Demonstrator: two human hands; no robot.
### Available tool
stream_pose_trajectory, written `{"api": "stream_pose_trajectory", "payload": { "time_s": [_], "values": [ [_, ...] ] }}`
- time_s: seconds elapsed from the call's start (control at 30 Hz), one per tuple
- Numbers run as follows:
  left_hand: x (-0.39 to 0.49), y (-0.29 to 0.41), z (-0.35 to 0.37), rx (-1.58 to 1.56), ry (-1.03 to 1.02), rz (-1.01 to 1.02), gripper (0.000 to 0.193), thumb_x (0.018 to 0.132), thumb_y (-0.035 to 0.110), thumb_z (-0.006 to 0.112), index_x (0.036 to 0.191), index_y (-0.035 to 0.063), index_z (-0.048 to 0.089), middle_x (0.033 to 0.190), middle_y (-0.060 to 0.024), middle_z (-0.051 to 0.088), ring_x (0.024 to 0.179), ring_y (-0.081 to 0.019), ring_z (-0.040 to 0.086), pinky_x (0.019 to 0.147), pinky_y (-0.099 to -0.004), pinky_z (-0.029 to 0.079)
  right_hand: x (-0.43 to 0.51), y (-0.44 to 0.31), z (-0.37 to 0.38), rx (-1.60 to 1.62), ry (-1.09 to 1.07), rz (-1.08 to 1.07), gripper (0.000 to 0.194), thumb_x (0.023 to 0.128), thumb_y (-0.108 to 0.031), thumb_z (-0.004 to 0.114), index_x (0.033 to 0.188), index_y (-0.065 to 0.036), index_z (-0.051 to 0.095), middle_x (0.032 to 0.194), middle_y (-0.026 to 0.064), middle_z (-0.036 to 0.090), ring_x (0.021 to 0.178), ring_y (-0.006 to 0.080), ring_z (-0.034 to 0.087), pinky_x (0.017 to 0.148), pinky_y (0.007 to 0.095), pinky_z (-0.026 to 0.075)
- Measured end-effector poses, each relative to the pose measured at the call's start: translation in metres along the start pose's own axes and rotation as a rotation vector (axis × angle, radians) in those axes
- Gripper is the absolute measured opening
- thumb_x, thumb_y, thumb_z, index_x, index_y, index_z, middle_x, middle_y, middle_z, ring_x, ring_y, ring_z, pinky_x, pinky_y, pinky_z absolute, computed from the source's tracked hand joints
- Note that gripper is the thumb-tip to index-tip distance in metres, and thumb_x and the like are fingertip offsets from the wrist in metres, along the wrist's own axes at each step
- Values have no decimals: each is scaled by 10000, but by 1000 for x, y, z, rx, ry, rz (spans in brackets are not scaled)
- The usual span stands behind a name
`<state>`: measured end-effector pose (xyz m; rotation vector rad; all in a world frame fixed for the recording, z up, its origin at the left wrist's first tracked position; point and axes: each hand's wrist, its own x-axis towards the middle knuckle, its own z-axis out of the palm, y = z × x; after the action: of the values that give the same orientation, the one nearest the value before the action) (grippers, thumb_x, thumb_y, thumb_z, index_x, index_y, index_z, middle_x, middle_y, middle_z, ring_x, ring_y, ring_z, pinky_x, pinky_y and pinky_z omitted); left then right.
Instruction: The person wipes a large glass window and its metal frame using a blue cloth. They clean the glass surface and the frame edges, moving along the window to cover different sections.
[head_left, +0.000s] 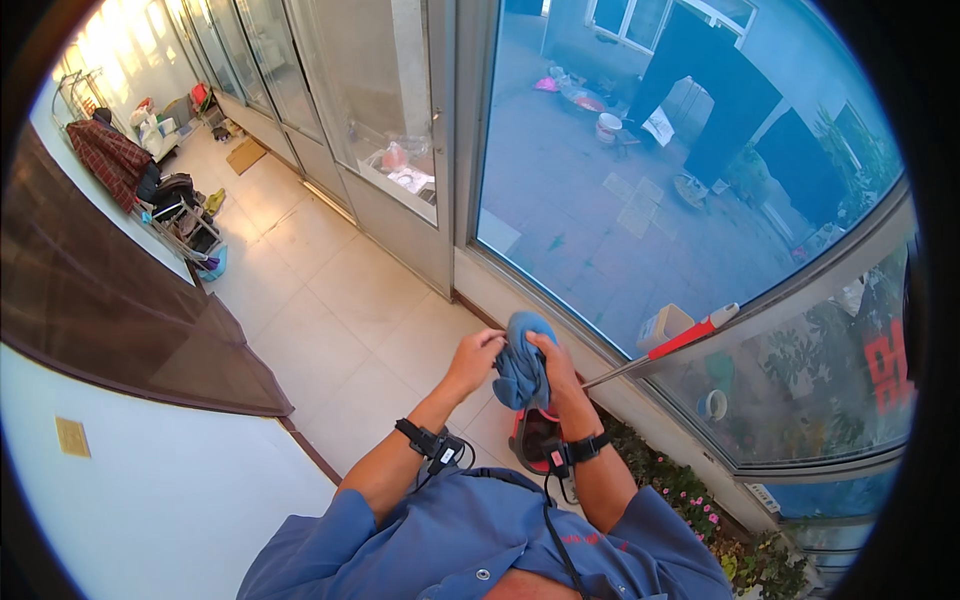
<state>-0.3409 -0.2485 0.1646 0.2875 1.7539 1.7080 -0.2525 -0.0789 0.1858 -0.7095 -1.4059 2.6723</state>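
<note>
A folded blue cloth is bunched up in front of me at waist height. My right hand grips it from the right, thumb lying over its upper part. At its left edge, the bent fingers of my left hand pinch the fabric; their exact hold is partly hidden. Below the cloth, a red bucket with a dark inside stands on the tiled floor, partly covered by my right forearm. A metal pole with a red grip slants up from behind my right wrist towards the window.
A large window and a glazed door line the far side. Potted plants with pink flowers stand at right. A brown mesh curtain hangs at left. Beyond it, a rack holds clothes and shoes; cardboard lies farther back.
</note>
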Motion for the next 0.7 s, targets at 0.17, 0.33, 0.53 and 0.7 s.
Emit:
{"api": "stream_pose_trajectory", "payload": {
  "time_s": [0.17,0.33,0.53,0.7],
  "values": [
    [18,42,-64,-119,133,54,354,1101,214,531,1326,-9,688,1179,-95,746,991,-182,713,844,-344,590,61,-35,79,-375,31,-184,280,943,-288,768,1055,-33,734,928,14,708,838,96,639,754,276,517],
    [43,73,-94,-175,157,73,362,1104,207,511,1335,-24,668,1164,-130,755,1023,-210,737,866,-343,585,120,-89,121,-464,75,-394,380,914,-312,798,1093,13,711,970,44,712,856,118,628,792,298,519],
    [103,100,-122,-109,169,148,362,1101,216,532,1324,-32,670,1112,-139,764,1000,-205,741,846,-328,580,199,-179,168,-631,262,-808,523,888,-332,828,1208,55,681,1060,117,729,957,165,665,858,317,541],
    [169,147,-133,-22,218,269,344,1100,207,547,1307,-35,676,1071,-117,760,970,-173,729,808,-295,566,256,-235,205,-561,171,-929,488,898,-318,811,1258,-12,693,1077,134,734,969,214,692,863,352,546]
  ]
}}
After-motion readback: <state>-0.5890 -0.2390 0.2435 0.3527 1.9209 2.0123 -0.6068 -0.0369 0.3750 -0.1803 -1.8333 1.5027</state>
